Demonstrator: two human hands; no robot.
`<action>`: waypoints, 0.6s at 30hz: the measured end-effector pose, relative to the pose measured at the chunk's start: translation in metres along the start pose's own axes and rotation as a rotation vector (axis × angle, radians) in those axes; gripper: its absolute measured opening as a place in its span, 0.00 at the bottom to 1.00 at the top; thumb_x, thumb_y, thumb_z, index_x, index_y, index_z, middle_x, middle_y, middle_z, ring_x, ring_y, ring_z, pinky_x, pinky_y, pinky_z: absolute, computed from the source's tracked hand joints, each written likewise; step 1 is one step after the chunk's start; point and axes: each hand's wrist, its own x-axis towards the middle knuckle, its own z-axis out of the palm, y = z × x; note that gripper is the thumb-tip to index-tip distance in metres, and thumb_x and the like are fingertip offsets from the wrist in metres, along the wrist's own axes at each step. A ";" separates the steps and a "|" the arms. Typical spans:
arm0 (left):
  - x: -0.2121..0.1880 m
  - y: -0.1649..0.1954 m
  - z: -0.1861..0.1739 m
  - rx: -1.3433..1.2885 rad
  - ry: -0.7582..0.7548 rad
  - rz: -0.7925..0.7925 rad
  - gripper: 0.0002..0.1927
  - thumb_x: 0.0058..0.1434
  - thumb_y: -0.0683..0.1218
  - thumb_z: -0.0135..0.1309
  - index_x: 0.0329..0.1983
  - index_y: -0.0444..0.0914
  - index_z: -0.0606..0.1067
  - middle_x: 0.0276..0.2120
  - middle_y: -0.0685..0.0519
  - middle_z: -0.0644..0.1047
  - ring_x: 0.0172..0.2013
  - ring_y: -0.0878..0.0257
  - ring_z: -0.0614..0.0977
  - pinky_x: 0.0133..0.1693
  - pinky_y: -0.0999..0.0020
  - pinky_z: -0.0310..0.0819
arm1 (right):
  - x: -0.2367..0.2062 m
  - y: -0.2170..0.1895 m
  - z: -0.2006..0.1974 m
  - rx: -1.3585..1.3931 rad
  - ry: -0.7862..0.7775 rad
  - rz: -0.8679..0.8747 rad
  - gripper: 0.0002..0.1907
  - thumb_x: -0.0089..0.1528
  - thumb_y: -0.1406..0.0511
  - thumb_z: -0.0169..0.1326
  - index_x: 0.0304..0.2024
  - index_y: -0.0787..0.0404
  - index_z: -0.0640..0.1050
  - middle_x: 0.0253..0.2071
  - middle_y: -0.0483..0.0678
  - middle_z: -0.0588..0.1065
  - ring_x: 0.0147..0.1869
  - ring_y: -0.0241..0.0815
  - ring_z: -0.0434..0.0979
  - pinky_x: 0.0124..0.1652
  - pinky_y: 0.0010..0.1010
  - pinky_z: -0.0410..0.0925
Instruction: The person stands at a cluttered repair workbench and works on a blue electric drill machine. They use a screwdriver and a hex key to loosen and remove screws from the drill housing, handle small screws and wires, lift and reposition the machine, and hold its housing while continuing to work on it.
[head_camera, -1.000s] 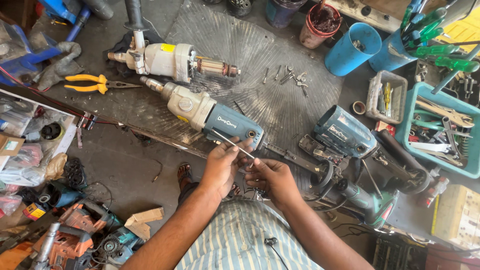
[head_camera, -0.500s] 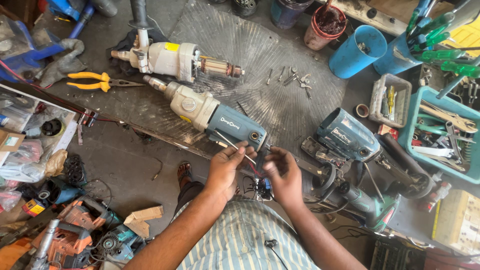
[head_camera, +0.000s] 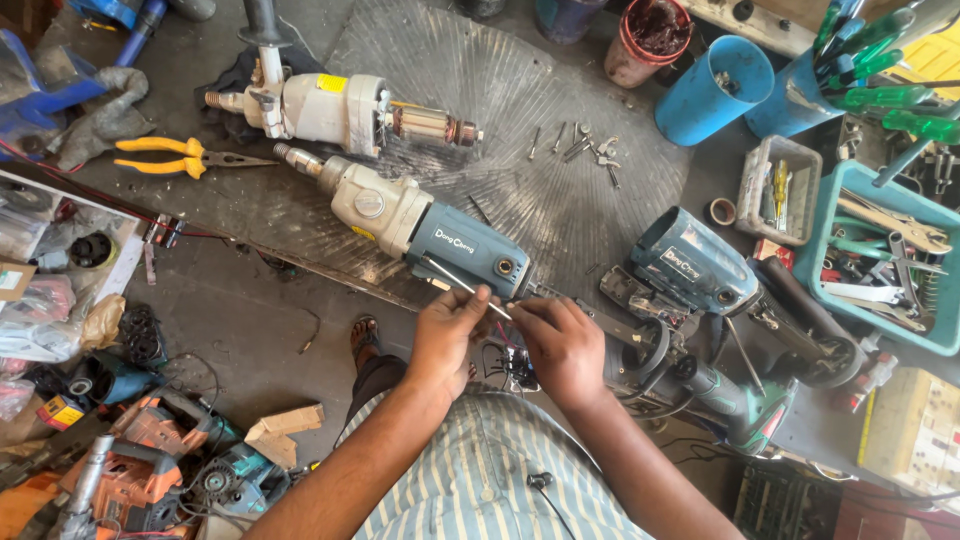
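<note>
Left hand (head_camera: 447, 330) is pinching a thin metal rod (head_camera: 462, 285); right hand (head_camera: 562, 345) is gripping wired black part (head_camera: 520, 368) beside blue drill (head_camera: 430, 225). Likely mid-repair; seating needs steady alignment.

Left hand (head_camera: 447, 330) and right hand (head_camera: 562, 347) close together at centre, fingers curled in a pinch, forearms converging.

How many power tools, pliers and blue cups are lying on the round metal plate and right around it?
Blue-and-cream drill bodies: 1
Cream motor units with bare armature: 1
Blue motor housings: 1
Green angle grinders: 1
Yellow-handled pliers: 1
Blue cups: 1
Total: 6
</note>
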 end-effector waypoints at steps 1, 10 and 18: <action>0.002 -0.002 -0.001 0.000 0.023 0.005 0.11 0.71 0.43 0.61 0.46 0.29 0.76 0.40 0.44 0.82 0.35 0.62 0.79 0.41 0.66 0.73 | 0.001 0.001 -0.001 0.023 0.002 0.002 0.12 0.57 0.69 0.63 0.43 0.56 0.85 0.41 0.46 0.81 0.43 0.40 0.80 0.41 0.32 0.72; -0.010 0.019 0.022 -0.169 -0.008 -0.026 0.17 0.65 0.39 0.49 0.57 0.34 0.68 0.50 0.43 0.82 0.51 0.57 0.84 0.56 0.61 0.75 | -0.016 0.023 0.025 0.888 -0.129 0.853 0.13 0.65 0.63 0.59 0.47 0.66 0.83 0.36 0.51 0.81 0.36 0.35 0.78 0.36 0.27 0.73; -0.006 0.010 0.015 0.021 0.082 -0.048 0.13 0.71 0.47 0.57 0.48 0.33 0.72 0.40 0.44 0.81 0.41 0.57 0.82 0.45 0.63 0.73 | -0.001 0.000 0.003 0.234 0.003 0.053 0.09 0.57 0.70 0.62 0.41 0.62 0.84 0.41 0.51 0.81 0.45 0.46 0.83 0.43 0.33 0.75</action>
